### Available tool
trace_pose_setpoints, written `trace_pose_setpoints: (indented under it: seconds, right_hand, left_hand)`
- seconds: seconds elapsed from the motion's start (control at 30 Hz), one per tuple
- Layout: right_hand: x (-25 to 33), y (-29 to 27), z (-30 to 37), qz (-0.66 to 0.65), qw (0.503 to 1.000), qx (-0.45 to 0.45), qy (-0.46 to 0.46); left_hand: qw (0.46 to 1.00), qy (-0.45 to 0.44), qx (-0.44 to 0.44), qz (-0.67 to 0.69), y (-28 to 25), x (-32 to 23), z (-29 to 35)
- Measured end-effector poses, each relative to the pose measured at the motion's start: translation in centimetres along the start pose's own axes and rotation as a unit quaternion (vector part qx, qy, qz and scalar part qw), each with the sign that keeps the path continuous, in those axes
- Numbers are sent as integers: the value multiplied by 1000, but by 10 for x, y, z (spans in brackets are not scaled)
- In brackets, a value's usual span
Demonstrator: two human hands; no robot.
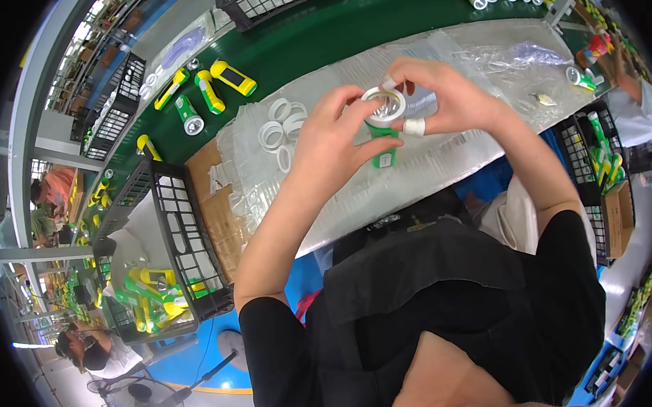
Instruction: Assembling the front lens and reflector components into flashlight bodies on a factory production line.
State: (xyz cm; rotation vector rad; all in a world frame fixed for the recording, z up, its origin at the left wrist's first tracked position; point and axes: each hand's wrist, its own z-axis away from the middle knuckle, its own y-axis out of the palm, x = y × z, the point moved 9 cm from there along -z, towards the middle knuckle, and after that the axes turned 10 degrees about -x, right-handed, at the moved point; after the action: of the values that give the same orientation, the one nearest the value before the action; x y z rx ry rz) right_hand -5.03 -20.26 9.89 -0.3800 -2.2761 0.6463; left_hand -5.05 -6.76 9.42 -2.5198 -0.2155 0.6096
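Observation:
Between my hands is a green flashlight (384, 158), its clear lens facing up and a white ring (373, 94) around its head. My left hand (330, 140) is closed on the flashlight, thumb and fingers at the left of the head. From the right, my right hand (446, 98) curls its index finger and thumb around the white ring's edge; white wraps cover the tips of both. Several loose white rings (271, 135) lie on the plastic-covered bench beside my left hand. Whether the ring is fully seated cannot be seen.
On the green belt (296, 54) lie yellow and green flashlights (208, 92), with more at the far right. A black crate (188, 240) of flashlights stands at left, another crate (596, 145) at right. One flashlight (579, 78) rests at the bench's right end. Other people work nearby.

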Motion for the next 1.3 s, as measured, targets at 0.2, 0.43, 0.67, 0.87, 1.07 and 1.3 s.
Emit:
trace_pose_setpoints:
  seconds: [0.2, 0.43, 0.67, 0.87, 1.07, 1.3]
  right_hand:
    - [10, 14, -16, 96, 959, 264, 37]
    - [3, 14, -19, 107, 946, 299, 70]
    - [-1, 18, -27, 120, 945, 284, 109]
    - [-31, 15, -24, 238, 917, 238, 213]
    - [-26, 1, -27, 258, 947, 182, 56]
    - [-16, 7, -22, 339, 896, 225, 176]
  left_hand:
    - [999, -33, -15, 35, 22, 0, -2]
    - [997, -51, -6, 54, 29, 3, -1]
    - [998, -44, 12, 48, 31, 9, -1]
    - [997, -58, -4, 40, 36, 12, -4]
    - [997, -55, -39, 47, 36, 16, -5]
    - [994, -54, -60, 75, 34, 12, 1]
